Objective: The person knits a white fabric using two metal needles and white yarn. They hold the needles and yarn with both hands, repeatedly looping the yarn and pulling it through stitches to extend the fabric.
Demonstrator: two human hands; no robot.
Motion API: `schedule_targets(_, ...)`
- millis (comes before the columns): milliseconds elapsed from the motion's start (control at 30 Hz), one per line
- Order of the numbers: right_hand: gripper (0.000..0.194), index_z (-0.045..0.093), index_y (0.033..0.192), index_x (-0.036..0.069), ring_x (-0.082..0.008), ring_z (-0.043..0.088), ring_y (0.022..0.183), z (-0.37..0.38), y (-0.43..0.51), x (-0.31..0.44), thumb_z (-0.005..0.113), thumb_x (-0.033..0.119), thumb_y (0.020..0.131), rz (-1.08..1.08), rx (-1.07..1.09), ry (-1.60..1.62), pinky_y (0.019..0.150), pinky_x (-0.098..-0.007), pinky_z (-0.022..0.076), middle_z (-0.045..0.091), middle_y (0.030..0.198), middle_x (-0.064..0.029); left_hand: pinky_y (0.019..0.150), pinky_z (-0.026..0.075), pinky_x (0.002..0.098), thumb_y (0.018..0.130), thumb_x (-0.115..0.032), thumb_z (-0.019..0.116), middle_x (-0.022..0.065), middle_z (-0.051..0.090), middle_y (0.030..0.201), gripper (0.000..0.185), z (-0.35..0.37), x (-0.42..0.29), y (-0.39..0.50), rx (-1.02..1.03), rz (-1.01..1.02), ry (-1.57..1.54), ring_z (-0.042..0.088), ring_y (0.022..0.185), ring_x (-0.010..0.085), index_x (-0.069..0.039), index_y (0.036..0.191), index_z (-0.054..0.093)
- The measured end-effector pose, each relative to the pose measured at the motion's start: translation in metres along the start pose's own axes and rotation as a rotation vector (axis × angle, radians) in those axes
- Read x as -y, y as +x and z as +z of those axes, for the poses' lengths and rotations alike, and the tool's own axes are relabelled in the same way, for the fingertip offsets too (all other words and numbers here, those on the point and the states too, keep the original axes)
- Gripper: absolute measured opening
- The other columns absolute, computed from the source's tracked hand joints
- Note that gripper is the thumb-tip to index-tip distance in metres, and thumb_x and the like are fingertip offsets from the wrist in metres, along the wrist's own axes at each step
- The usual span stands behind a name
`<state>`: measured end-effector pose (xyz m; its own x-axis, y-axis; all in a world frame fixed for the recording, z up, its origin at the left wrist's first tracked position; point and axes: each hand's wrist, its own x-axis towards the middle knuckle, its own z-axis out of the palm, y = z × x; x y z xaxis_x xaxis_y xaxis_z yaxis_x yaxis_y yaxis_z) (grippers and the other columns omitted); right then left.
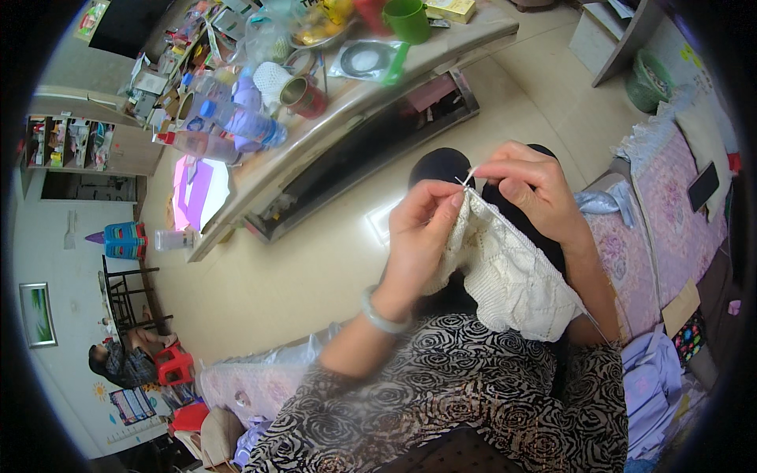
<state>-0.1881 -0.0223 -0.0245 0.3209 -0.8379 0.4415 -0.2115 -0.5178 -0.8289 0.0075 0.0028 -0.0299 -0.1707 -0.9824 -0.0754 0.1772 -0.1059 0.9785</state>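
A piece of cream knitting [511,266] with a patterned, ribbed fabric hangs from my hands over my lap. Along its upper right edge runs a thin knitting needle [593,325], its end sticking out near my right forearm. My left hand [423,227] pinches the knitting and the needle tips at its top corner. Just to the right, my right hand [532,186] has its fingers curled, with a strand of cream yarn [471,175] running from its fingertips to the needle tips. My fingers hide part of the needles.
A stone-topped table [355,97] ahead bears a plastic water bottle [242,123], a red metal cup [303,96], a green cup [407,20] and clutter. On the quilted sofa cover [668,177] at right lies a phone [704,186]. A person [127,360] sits far left near red stools [174,363].
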Motion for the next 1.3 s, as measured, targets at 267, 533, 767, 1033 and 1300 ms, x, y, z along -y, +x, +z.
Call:
schedule_targets(267,0.033,0.069,0.106,0.002,-0.0128,0.051,0.061,0.011,-0.027,0.013,0.071,0.002,0.073,0.167,0.03,-0.046,0.055,-0.0259,0.0415,0.054,0.074,-0.0053,0.074,0.048,0.0225,0.093,-0.007,0.062,0.0016,0.066,0.091,0.012,0.003,0.003,0.005,-0.102,0.056,0.081,0.058,0.083,0.0071,0.001,0.103,0.063)
schedule_targets(533,0.027,0.067,0.1,0.0,-0.0133,0.054,0.062,0.016,-0.021,0.013,0.067,-0.003,0.074,0.054,0.037,0.068,0.055,-0.0253,0.0446,0.056,0.078,-0.0059,0.074,0.047,0.0228,0.096,-0.014,0.06,0.0009,0.066,0.091,0.016,-0.016,-0.011,0.009,0.104,-0.231,-0.069,0.058,0.082,0.0071,0.0,0.102,0.065)
schedule_targets(767,0.018,0.067,0.091,0.001,-0.0095,0.053,0.061,0.007,-0.021,0.012,0.068,-0.002,0.074,0.152,-0.032,-0.068,0.052,-0.0232,0.0418,0.055,0.074,-0.0041,0.08,0.051,0.0241,0.094,-0.007,0.059,0.0046,0.07,0.101,0.019,-0.012,-0.011,0.007,0.144,-0.133,0.083,0.064,0.09,0.0105,-0.001,0.109,0.069)
schedule_targets(1033,0.017,0.066,0.09,0.001,-0.0116,0.053,0.06,0.013,-0.025,0.02,0.068,-0.002,0.074,0.152,0.051,0.019,0.053,-0.0256,0.0431,0.055,0.074,-0.0047,0.075,0.05,0.0221,0.094,-0.007,0.059,0.0036,0.07,0.096,0.014,-0.016,-0.011,0.011,0.051,-0.171,-0.038,0.064,0.083,0.0086,-0.002,0.104,0.068)
schedule_targets(1300,0.017,0.065,0.091,0.0,-0.0116,0.054,0.06,0.015,-0.021,0.016,0.067,-0.003,0.074,0.165,0.013,-0.038,0.053,-0.0249,0.0437,0.054,0.074,-0.0051,0.075,0.048,0.022,0.095,-0.008,0.061,0.0023,0.066,0.091,0.012,-0.007,-0.004,0.004,-0.043,-0.16,-0.144,0.059,0.084,0.0077,0.0,0.103,0.064)
